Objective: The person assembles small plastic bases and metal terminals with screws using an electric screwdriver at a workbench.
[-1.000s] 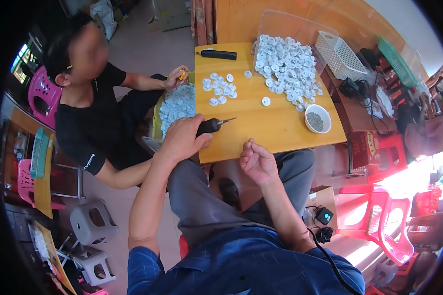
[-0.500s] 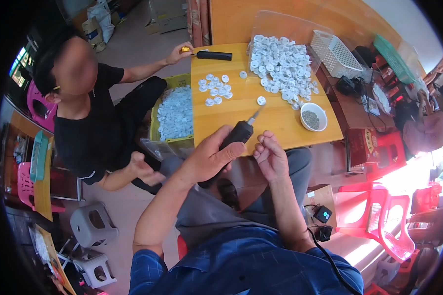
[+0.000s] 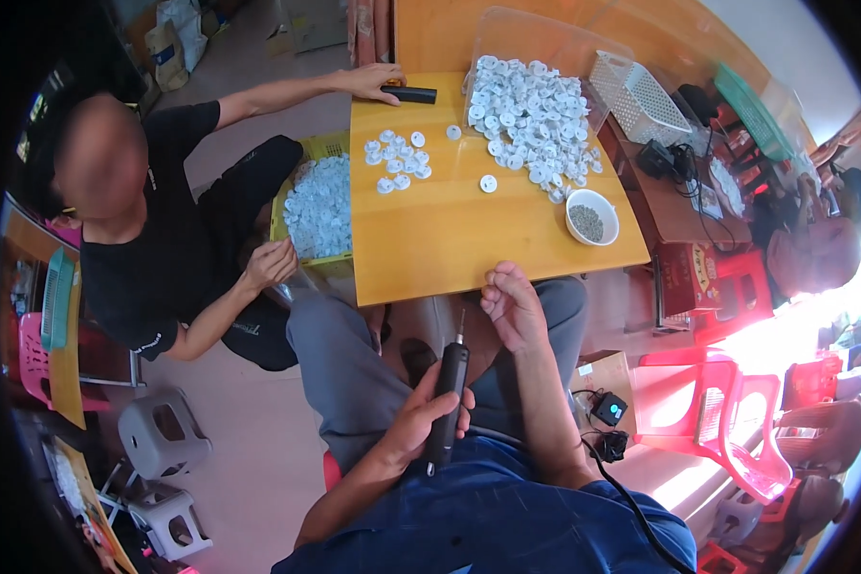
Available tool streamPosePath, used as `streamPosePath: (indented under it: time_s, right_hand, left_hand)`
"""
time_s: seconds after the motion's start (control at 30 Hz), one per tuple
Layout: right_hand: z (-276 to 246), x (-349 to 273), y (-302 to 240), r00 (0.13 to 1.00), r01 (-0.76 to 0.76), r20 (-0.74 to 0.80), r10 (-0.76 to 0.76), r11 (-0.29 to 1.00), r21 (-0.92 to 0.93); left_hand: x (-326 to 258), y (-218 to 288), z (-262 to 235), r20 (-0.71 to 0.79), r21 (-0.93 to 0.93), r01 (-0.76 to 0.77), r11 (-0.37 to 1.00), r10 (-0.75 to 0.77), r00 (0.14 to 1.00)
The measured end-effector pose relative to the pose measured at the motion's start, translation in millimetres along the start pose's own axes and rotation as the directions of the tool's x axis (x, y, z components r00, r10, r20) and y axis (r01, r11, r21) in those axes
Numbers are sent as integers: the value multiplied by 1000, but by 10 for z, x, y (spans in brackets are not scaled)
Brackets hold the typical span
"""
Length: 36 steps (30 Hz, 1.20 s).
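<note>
My left hand (image 3: 419, 419) is wrapped round a black electric screwdriver (image 3: 447, 402), its thin bit pointing away from me over my lap. By the near table edge my right hand (image 3: 515, 301) is raised with its fingers curled together; anything between the fingertips is too small to make out. Beyond it on the wooden table (image 3: 430, 253) lies a single white disc (image 3: 488, 183). A white bowl (image 3: 610, 232) with small grey pieces stands at the right edge. A large pile of white discs (image 3: 536, 115) spills from a clear bin (image 3: 536, 27) lying at the back, and a smaller group of discs (image 3: 399, 161) is at left.
On the left sits a co-worker (image 3: 134, 230), one hand (image 3: 373, 81) at a black tool (image 3: 411, 95) on the table. Beside the table is a yellow crate (image 3: 330, 258) with pale parts. A white basket (image 3: 641, 105) stands at right. Grey stools (image 3: 163, 435) and red chairs (image 3: 717, 411) surround me.
My left hand has drawn the screwdriver back from the table to my lap, bit pointing forward. My right hand stays curled. The co-worker's far hand has moved onto the black tool.
</note>
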State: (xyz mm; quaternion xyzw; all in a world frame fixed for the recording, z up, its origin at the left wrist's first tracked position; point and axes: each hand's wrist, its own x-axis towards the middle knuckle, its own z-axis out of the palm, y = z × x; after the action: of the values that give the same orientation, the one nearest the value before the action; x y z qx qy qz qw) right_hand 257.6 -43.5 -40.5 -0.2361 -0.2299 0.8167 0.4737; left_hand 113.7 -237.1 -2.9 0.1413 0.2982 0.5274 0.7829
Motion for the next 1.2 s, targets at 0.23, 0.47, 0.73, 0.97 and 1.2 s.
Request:
streamPosePath:
  time_s: [0.23,0.47,0.73,0.97,1.2]
  right_hand:
    - [51,-16,23,997,-70,31,69,997,44]
    - [112,-71,78,977,-146,181,117,977,157]
    - [76,-54,153,968,-185,200,154,972,146]
    - [93,-45,175,963,-180,227,146,974,138]
    - [108,-50,183,958,-179,245,147,977,114]
  left_hand:
    - [-133,46,82,12,195,-87,977,87,996]
    - [-77,133,35,23,309,-154,939,154,988]
    - [-64,139,79,78,282,-139,949,121,990]
    - [-29,124,40,111,278,-212,937,188,976]
    - [-22,116,27,91,265,-203,943,185,978]
